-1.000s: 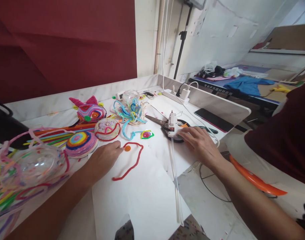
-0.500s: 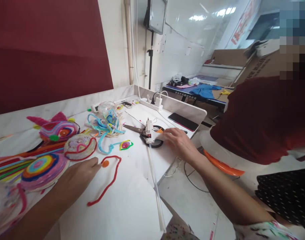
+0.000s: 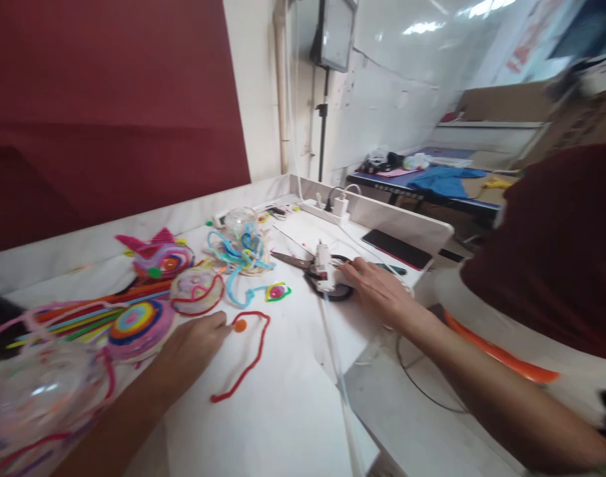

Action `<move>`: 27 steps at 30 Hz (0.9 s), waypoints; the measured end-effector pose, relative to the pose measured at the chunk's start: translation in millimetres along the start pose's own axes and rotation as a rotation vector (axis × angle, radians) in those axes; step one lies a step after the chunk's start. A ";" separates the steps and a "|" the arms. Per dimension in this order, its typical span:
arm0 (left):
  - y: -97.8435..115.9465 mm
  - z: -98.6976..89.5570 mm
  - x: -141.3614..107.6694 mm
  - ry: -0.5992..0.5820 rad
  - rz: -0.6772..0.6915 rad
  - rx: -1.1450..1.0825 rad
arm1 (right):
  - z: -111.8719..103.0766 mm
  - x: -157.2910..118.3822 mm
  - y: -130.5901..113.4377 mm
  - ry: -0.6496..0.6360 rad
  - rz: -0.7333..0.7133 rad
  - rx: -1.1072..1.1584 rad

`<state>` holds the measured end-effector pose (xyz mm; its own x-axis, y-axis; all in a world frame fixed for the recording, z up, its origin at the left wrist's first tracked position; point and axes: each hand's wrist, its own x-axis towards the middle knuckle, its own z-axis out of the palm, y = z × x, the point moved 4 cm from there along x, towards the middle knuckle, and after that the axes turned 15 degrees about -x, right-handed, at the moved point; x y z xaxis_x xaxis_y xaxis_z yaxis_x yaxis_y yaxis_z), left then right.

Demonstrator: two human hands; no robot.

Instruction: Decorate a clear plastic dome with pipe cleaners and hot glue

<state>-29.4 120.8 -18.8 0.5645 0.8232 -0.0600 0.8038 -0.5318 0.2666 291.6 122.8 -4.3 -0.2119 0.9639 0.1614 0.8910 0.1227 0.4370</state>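
Note:
My left hand [image 3: 201,344] is closed in a pinch at one end of a bent red pipe cleaner [image 3: 255,358], beside a small orange disc [image 3: 240,326]. The pipe cleaner trails over the white sheet. My right hand [image 3: 379,286] has its fingers closed at the handle of a white hot glue gun [image 3: 323,265]; part of the handle is hidden by them. A long clear glue stick [image 3: 338,371] runs from the gun's rear towards me. Under and beside the gun lie black-handled scissors [image 3: 335,293]. A small pink eye shape edged in green and yellow [image 3: 277,292] rests nearby.
Decorated round pieces [image 3: 138,324], a pink eared mask-like piece [image 3: 163,258] and a tangle of blue pipe cleaners [image 3: 243,248] crowd the left. A black phone [image 3: 397,249] and a power strip [image 3: 325,211] lie along the back ledge. A person in dark red [image 3: 571,245] is at right.
The view has swung left, so everything sits further right in the picture. Both hands keep their places at the pipe cleaner and the glue gun.

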 end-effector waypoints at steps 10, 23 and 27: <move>12.1 -0.3 -6.3 -0.036 -0.029 0.256 | 13.4 7.3 -7.6 0.143 0.006 -0.092; 15.3 -1.3 -9.5 0.025 0.015 0.256 | 15.6 1.4 45.6 0.106 0.250 0.731; 8.3 2.2 -6.5 0.020 0.019 0.231 | 8.1 -11.8 45.1 0.044 0.264 1.014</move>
<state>-26.1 110.6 -18.3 0.5778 0.8153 -0.0369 0.8161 -0.5766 0.0398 337.6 118.9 6.3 0.0424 0.9819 0.1848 0.8257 0.0697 -0.5598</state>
